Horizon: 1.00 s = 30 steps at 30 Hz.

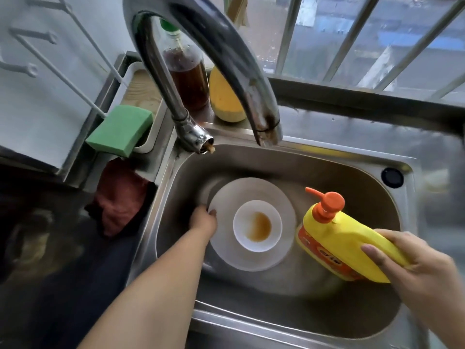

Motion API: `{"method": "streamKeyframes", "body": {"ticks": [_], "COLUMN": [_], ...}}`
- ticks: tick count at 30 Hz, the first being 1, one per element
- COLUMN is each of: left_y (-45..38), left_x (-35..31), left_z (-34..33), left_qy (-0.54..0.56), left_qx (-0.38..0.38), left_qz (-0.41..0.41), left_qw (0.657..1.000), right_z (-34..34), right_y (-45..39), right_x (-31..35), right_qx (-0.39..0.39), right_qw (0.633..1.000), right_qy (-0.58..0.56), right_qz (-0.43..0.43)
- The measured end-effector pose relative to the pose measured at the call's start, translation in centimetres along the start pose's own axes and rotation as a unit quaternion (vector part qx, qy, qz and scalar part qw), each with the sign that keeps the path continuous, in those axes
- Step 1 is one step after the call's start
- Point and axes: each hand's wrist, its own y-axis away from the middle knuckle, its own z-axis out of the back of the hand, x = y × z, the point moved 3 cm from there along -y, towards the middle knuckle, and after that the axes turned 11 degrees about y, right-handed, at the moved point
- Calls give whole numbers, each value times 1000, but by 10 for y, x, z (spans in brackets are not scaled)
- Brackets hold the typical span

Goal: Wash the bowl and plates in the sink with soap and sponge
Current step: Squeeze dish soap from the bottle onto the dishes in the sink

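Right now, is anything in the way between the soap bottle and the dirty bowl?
Nothing visible is. The right hand holds the yellow soap bottle tilted, its orange pump pointing up and left, right of the bowl. Only open space and the plate rim lie between.

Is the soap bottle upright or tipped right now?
Tipped. The right hand grips the yellow soap bottle lying nearly on its side over the sink, its orange pump pointing up-left toward the plates.
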Motion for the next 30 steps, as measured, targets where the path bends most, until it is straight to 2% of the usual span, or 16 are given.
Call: {"method": "streamKeyframes", "body": {"ticks": [11, 17, 24, 30], "left_y": [7, 7, 0, 3], "left_x": [-6, 4, 4, 9], "left_z": [-12, -6, 12, 8], "left_qy": [124, 140, 162, 182], "left_qx": [-48, -73, -105, -111], "left_qz": [19, 24, 11, 36], "left_qw": [991, 987, 981, 976], "right_z": [2, 4, -4, -13], "right_y": [-4, -6, -5, -3], "right_x": [-2, 0, 1, 4], "right_qx": [16, 27, 39, 38], "right_qw": [1000, 999, 999, 999], "right_qy": [3, -18, 30, 27], "right_qz": [7, -2, 3, -3]}}
